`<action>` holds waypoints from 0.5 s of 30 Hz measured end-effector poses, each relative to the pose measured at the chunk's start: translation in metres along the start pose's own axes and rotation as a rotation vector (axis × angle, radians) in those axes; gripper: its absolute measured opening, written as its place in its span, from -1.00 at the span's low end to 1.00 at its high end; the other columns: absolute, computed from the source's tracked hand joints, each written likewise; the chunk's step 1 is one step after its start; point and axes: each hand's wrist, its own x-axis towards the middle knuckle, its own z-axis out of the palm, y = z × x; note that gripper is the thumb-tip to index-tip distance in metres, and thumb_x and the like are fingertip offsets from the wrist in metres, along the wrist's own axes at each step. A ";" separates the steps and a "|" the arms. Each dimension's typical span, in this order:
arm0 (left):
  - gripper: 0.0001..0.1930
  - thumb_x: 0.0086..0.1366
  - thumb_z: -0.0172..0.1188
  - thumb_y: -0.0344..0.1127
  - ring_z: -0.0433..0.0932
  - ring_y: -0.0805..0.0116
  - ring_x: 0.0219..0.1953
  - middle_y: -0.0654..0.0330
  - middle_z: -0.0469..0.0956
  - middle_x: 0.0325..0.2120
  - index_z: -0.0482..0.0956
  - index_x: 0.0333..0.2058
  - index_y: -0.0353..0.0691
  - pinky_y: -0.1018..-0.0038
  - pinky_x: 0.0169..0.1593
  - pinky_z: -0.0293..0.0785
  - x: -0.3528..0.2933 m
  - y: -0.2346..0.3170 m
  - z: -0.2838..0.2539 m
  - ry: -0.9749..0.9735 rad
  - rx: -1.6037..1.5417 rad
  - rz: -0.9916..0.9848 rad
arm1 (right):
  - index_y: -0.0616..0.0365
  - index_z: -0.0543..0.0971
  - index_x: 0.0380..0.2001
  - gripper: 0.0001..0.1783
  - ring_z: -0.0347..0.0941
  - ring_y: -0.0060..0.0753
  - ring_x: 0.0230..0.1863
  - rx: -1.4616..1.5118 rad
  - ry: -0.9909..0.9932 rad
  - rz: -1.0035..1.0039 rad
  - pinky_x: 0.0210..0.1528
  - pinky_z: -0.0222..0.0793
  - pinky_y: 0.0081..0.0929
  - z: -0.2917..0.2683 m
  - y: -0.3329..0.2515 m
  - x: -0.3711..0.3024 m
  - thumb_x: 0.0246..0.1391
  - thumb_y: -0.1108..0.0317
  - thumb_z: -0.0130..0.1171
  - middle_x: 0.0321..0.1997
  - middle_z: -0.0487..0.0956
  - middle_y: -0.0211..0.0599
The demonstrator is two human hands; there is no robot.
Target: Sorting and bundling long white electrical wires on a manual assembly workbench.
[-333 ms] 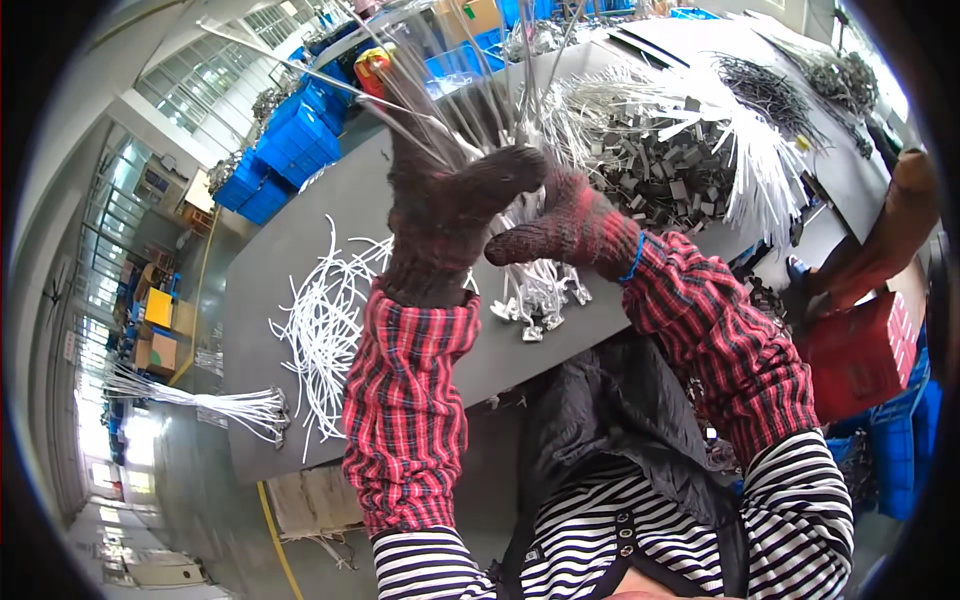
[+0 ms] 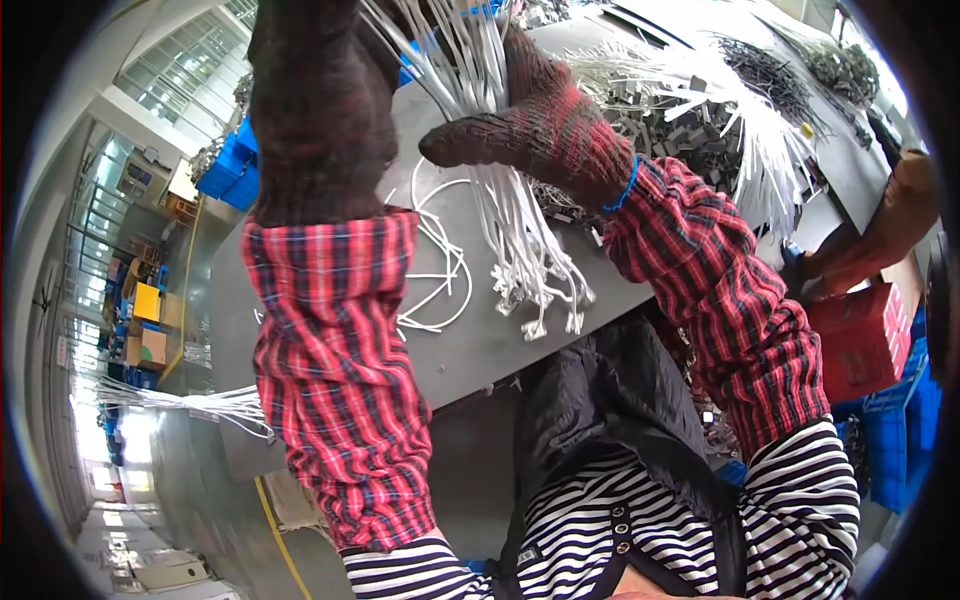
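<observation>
A bundle of thin white cables (image 2: 505, 215) with small pale end pieces hangs over the grey table. My right hand (image 2: 550, 125), in a dark reddish knit glove, is closed around it, thumb across the front and the other fingers partly hidden behind. Above this grip the cables fan out toward the upper edge. My left hand (image 2: 325, 110), in a dark brown glove, is raised to the left of the bundle. Its fingers run out of the picture at the top, so their hold is hidden. Loose white cables (image 2: 440, 270) lie partly covered by my left sleeve.
The grey table (image 2: 490, 385) carries a heap of small dark grey blocks (image 2: 690, 150) and a spread of white strips (image 2: 770, 170) to the right. Another cable bundle (image 2: 200, 400) overhangs its left edge. A red box (image 2: 860, 340) and another person's arm (image 2: 880, 225) are at right.
My left hand has moved up and left, away from my right hand, its fingers leaving the picture. My right thumb has shifted left across the bundle. The left sleeve now covers more loose cables.
</observation>
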 end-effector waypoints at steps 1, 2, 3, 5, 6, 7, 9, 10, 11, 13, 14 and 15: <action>-0.23 0.30 0.24 0.01 0.47 0.13 0.14 0.01 0.44 0.11 0.10 0.34 -0.14 0.13 0.20 0.42 0.002 -0.001 0.000 -0.044 0.019 0.009 | 0.24 0.34 0.19 0.04 0.52 -0.12 0.06 -0.083 -0.025 0.100 0.08 0.44 -0.30 -0.004 0.001 -0.004 -0.34 -0.03 0.56 0.04 0.57 0.02; -0.28 0.29 0.26 0.00 0.58 0.17 -0.03 0.01 0.51 0.00 0.17 0.29 -0.18 0.17 0.08 0.50 0.001 -0.017 0.004 0.014 0.007 0.103 | 0.20 0.43 0.11 -0.09 0.57 -0.17 -0.04 0.005 -0.044 0.145 0.03 0.48 -0.30 0.002 0.027 -0.009 -0.30 -0.01 0.55 -0.07 0.62 -0.03; -0.36 0.31 0.25 -0.02 0.61 0.21 -0.14 0.05 0.55 -0.11 0.25 0.22 -0.20 0.23 -0.02 0.55 -0.005 -0.026 0.002 0.054 0.083 0.041 | 0.19 0.48 0.06 -0.17 0.59 -0.19 -0.10 0.124 -0.085 0.172 -0.02 0.49 -0.28 0.010 0.037 -0.008 -0.29 0.00 0.54 -0.14 0.65 -0.07; -0.56 0.31 0.27 -0.13 0.64 0.29 -0.37 0.13 0.62 -0.38 0.42 0.03 -0.26 0.37 -0.26 0.62 -0.010 -0.020 0.003 0.065 0.287 0.014 | 0.19 0.58 -0.10 -0.33 0.63 -0.21 -0.22 0.271 -0.082 0.227 -0.15 0.50 -0.23 0.038 0.036 -0.003 -0.24 -0.02 0.51 -0.31 0.66 -0.09; -0.56 0.31 0.27 -0.13 0.64 0.29 -0.37 0.13 0.62 -0.38 0.42 0.03 -0.26 0.37 -0.26 0.62 0.004 -0.016 0.007 0.054 0.260 0.008 | 0.19 0.57 -0.12 -0.32 0.63 -0.22 -0.26 -0.063 -0.002 0.192 -0.20 0.50 -0.25 0.028 0.014 0.002 -0.23 -0.06 0.48 -0.34 0.65 -0.08; -0.58 0.26 0.31 -0.18 0.64 0.30 -0.37 0.13 0.62 -0.42 0.45 -0.01 -0.28 0.40 -0.28 0.62 0.019 -0.009 0.004 0.075 0.070 -0.123 | 0.19 0.57 -0.13 -0.31 0.63 -0.23 -0.30 -0.398 0.071 0.159 -0.24 0.50 -0.26 0.023 0.000 0.008 -0.21 -0.11 0.46 -0.36 0.64 -0.07; -0.59 0.21 0.36 -0.23 0.64 0.31 -0.38 0.13 0.61 -0.45 0.48 -0.06 -0.30 0.42 -0.31 0.62 0.023 -0.012 -0.001 0.106 -0.107 -0.278 | 0.22 0.48 -0.07 -0.18 0.64 -0.18 -0.27 -0.132 0.137 -0.012 -0.21 0.51 -0.21 0.017 0.002 0.022 -0.25 -0.20 0.43 -0.39 0.62 0.03; -0.61 0.22 0.34 -0.25 0.63 0.30 -0.35 0.12 0.61 -0.41 0.48 -0.05 -0.30 0.41 -0.27 0.61 0.021 -0.017 -0.004 0.095 -0.077 -0.269 | 0.23 0.44 -0.02 -0.11 0.64 -0.16 -0.25 -0.198 0.034 0.082 -0.20 0.51 -0.17 0.003 -0.023 0.022 -0.28 -0.23 0.45 -0.39 0.63 0.04; -0.62 0.23 0.32 -0.27 0.63 0.30 -0.32 0.12 0.61 -0.38 0.49 -0.04 -0.29 0.40 -0.23 0.59 0.021 -0.021 -0.005 0.073 -0.045 -0.254 | 0.22 0.36 0.11 0.05 0.60 -0.04 -0.07 -0.192 -0.138 0.283 -0.04 0.48 -0.12 0.003 -0.015 0.027 -0.38 -0.22 0.50 -0.20 0.62 0.12; -0.65 0.25 0.28 -0.31 0.63 0.30 -0.27 0.11 0.60 -0.30 0.50 -0.03 -0.29 0.39 -0.14 0.57 0.018 -0.028 -0.010 0.036 0.022 -0.215 | 0.17 0.33 0.23 0.12 0.51 -0.03 0.07 -0.353 0.008 0.107 0.09 0.42 -0.24 0.008 0.009 0.012 -0.36 -0.20 0.52 0.04 0.57 0.01; -0.66 0.26 0.26 -0.33 0.63 0.30 -0.24 0.10 0.59 -0.26 0.50 -0.02 -0.29 0.38 -0.10 0.55 0.015 -0.031 -0.013 0.020 0.059 -0.192 | 0.10 0.24 0.31 0.21 0.47 0.08 0.14 -0.190 -0.035 0.064 0.19 0.36 -0.19 0.008 0.023 0.008 -0.40 -0.22 0.53 0.11 0.53 0.08; -0.67 0.27 0.24 -0.35 0.62 0.29 -0.21 0.10 0.59 -0.22 0.51 -0.01 -0.29 0.37 -0.06 0.54 0.011 -0.035 -0.015 0.006 0.089 -0.172 | 0.10 0.24 0.31 0.21 0.47 0.08 0.14 -0.190 -0.033 0.065 0.19 0.36 -0.19 0.006 0.023 0.005 -0.40 -0.22 0.53 0.11 0.53 0.08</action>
